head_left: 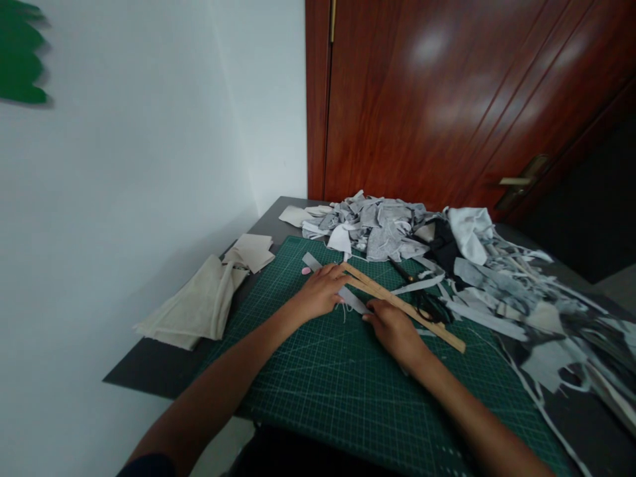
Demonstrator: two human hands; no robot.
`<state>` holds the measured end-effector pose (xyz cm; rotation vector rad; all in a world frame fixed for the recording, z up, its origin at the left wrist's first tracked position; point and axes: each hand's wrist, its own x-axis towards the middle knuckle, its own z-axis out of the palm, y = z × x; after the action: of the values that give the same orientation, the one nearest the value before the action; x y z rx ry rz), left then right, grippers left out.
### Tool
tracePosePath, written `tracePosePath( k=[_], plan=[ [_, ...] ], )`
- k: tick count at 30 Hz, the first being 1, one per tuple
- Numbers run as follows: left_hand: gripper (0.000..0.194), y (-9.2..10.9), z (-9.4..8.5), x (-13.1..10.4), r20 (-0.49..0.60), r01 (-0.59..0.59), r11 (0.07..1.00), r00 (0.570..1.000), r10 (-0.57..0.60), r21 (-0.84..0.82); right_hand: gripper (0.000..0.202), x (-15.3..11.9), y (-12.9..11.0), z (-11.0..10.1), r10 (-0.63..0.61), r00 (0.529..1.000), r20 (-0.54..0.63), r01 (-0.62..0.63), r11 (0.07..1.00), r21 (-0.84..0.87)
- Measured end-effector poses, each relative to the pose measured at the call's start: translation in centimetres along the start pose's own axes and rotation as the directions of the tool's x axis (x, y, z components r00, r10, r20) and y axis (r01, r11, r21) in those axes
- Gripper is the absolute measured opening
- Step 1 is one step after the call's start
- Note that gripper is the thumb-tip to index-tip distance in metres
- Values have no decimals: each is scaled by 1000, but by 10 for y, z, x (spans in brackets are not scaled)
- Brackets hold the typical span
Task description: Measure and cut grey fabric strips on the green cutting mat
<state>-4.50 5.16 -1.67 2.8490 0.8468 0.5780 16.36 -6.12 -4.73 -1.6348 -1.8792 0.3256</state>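
A narrow grey fabric strip lies slantwise on the green cutting mat. My left hand rests over the strip's upper part, fingers extended toward the wooden rulers. My right hand has its fingers closed at the strip's lower right end. Just beyond both hands lie two wooden rulers, meeting near my left fingertips. A pink oval piece sits left of the strip's far end. Black-handled scissors lie partly beneath the rulers.
Grey and white fabric scraps are heaped along the back and right of the dark table. Folded cream cloth lies at the left edge. A white wall and a brown wooden door stand behind.
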Motion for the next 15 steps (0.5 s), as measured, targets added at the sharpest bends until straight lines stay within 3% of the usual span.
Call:
tracePosePath(
  k=[5,8,10,12,13,15],
  plan=[
    [63,-9,-3,0,-187,185,948,973,-139,259,22,13,26,-28,88,971,-222,-60,990,130],
    [57,-8,-7,2,-336,240,955,926,-171,174,31,19,27,-48,132,938,-320,-37,957,288],
    [50,-3,-9,3,-434,212,977,880,-193,-5,34,17,21,-59,167,948,-273,13,832,555],
    [55,4,-11,4,-484,97,973,854,-189,-209,35,12,11,-67,140,985,-101,-5,605,796],
    [64,8,-12,3,-477,25,954,862,-171,-297,35,9,5,-70,100,995,-20,-35,517,855],
    [90,17,-14,2,-359,-112,897,932,-55,-428,33,3,-6,-71,30,999,40,-49,435,899]
  ],
)
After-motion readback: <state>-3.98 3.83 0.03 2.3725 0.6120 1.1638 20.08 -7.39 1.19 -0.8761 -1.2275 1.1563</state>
